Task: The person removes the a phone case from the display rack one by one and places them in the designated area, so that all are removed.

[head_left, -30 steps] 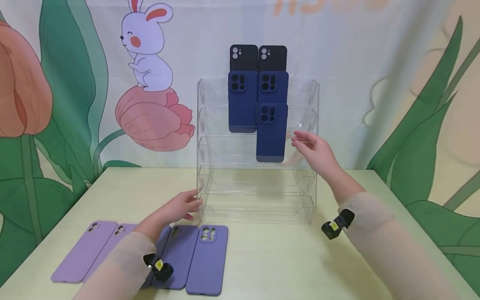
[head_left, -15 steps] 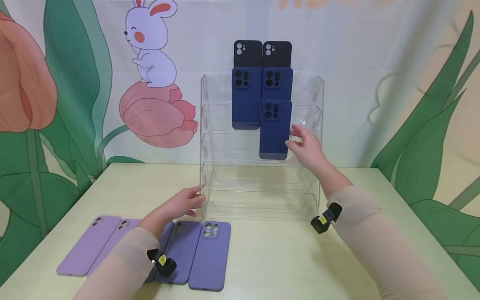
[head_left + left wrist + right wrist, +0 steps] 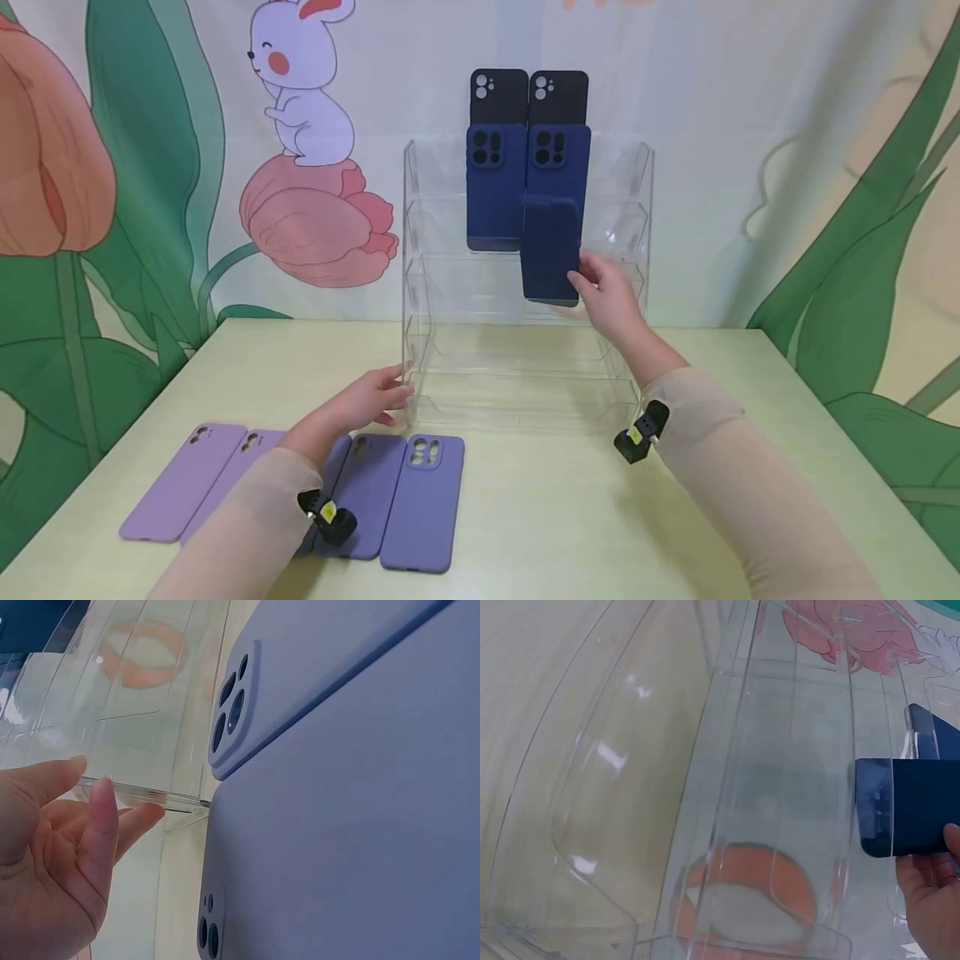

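Observation:
A clear tiered display rack (image 3: pixel 525 392) stands on the table. My right hand (image 3: pixel 613 302) pinches the right edge of a dark blue phone case (image 3: pixel 550 254). That case tilts, its lower end still behind the clear lip of a tier in the right wrist view. Two more blue phone cases (image 3: pixel 495 196) stand in the tier above, and two black phone cases (image 3: pixel 498 96) behind those. My left hand (image 3: pixel 369 398) holds the rack's left side edge. In the left wrist view, thumb and fingers (image 3: pixel 97 840) lie on either side of that clear panel.
Several purple phone cases (image 3: pixel 423 508) lie in a row on the table (image 3: pixel 555 517) at the front left, partly hidden under my left forearm. A printed cloth backdrop (image 3: pixel 697 208) with a rabbit and tulips hangs behind the rack.
My right hand has moved left to the lower blue phone case and taken hold of its edge. The case has turned and tilted from upright. My left hand stays at the rack.

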`<state>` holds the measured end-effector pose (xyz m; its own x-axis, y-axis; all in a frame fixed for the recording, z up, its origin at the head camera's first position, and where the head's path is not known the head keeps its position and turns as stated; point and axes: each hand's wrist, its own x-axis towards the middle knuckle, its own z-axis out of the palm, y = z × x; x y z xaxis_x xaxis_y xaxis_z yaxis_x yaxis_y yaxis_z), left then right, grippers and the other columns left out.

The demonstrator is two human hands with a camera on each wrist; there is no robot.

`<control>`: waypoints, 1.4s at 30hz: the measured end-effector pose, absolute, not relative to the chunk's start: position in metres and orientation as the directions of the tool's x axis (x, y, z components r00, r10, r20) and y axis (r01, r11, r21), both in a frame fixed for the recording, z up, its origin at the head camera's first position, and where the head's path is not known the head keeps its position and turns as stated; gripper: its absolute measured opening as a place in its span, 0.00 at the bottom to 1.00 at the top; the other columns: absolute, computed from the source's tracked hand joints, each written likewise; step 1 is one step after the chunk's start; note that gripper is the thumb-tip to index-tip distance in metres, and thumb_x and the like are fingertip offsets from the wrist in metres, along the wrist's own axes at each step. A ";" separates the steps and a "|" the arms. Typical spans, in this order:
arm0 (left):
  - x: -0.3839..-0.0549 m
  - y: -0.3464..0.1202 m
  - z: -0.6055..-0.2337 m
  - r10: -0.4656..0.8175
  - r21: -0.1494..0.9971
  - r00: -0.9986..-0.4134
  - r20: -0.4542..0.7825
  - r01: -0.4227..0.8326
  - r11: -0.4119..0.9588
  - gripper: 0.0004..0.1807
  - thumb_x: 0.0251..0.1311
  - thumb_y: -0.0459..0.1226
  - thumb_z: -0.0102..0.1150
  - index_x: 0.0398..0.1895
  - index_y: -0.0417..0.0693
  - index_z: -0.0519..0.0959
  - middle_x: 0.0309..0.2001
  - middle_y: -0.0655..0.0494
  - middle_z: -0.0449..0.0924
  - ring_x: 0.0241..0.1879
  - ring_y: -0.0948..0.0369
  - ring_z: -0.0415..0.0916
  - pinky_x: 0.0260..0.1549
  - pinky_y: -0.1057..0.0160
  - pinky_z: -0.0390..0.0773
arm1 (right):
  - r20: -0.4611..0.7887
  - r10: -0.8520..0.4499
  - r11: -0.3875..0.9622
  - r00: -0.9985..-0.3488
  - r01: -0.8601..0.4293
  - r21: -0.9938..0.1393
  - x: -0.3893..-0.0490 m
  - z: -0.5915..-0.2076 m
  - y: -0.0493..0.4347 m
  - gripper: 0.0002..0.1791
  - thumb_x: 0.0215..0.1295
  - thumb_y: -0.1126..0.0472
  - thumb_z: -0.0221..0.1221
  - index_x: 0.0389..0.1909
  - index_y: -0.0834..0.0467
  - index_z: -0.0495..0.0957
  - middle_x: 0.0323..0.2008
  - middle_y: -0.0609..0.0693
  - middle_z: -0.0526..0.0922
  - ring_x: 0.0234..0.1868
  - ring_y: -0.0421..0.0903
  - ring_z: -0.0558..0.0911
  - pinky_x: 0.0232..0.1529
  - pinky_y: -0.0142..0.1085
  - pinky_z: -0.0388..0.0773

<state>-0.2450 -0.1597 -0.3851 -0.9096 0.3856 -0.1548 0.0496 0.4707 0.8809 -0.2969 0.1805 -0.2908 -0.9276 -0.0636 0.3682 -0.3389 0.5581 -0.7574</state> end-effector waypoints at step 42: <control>-0.245 -0.162 -0.384 0.397 0.882 -0.904 -0.159 0.051 0.469 0.33 0.70 0.40 0.46 0.73 0.40 0.47 0.64 0.33 0.61 0.59 0.42 0.66 0.38 0.58 0.78 | 0.190 -0.103 0.404 -0.976 -0.216 -0.889 -0.251 -0.316 0.215 0.20 0.71 0.61 0.48 0.59 0.67 0.65 0.48 0.63 0.74 0.50 0.55 0.76 0.49 0.42 0.75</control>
